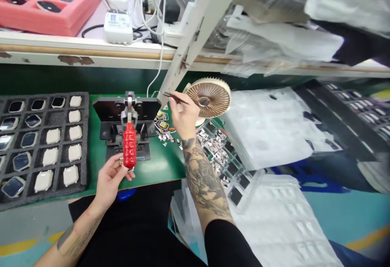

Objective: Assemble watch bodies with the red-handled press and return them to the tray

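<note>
My left hand (pixel 112 174) is closed, with thumb and fingers pinching a small watch part (pixel 131 170), mostly hidden behind a red ribbed handle (pixel 129 147). That handle belongs to a toggle clamp on a black metal press fixture (pixel 109 131), just beyond the hand. Farther right, my right hand (pixel 185 114) grips dark tweezers (pixel 179 98) that point up and left, above the bench and near a small fan (pixel 210 98). Several small loose parts (pixel 164 136) lie on the green mat (pixel 166 161) between the fixture and my right wrist.
A dark foam tray (pixel 57 118) at left holds several watch-like pieces, some dark-faced, some white. Under my right forearm sits a clear tray (pixel 213 143) of small parts. A pink foam tray (pixel 73 19) and white box (pixel 118 27) occupy the shelf; plastic sheets (pixel 268 124) lie right.
</note>
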Tool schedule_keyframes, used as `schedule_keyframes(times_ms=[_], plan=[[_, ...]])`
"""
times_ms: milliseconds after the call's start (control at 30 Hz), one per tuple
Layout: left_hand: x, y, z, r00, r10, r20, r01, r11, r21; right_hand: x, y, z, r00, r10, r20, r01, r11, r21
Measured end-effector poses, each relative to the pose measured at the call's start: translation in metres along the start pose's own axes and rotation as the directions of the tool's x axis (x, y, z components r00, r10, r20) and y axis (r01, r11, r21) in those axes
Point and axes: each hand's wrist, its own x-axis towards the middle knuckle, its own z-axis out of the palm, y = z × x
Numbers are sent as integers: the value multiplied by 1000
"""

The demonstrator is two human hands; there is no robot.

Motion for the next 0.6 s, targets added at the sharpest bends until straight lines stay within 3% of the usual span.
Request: schedule_keyframes(times_ms=[67,167,267,367,433,467,533,600], plan=[[-1,0,2,1000,9,-16,-8,999,54,-13,-3,9,997,12,-71,-12,1000,2],[-7,-2,2,1000,8,-18,-5,990,143,-69,-11,-1,996,56,-69,-54,998,28],[-11,0,0,1000,11,-22,-6,981,193,-139,-21,-18,992,39,118,-38,999,-9],[-7,4,1,1000,-3,23,-2,977,213,-183,-31,-25,906,37,422,43,983,-179],[-2,4,4,998,2,61,-17,970,241,-192,-33,-29,836,43,547,109,964,-243],[0,3,5,997,15,73,-34,965,259,-191,-32,-33,825,39,564,120,963,-242],[3,0,8,995,47,91,-72,950,302,-183,-26,-49,867,40,496,94,966,-242],[3,-2,8,993,64,101,-94,937,336,-170,-15,-79,923,85,375,41,948,-316]])
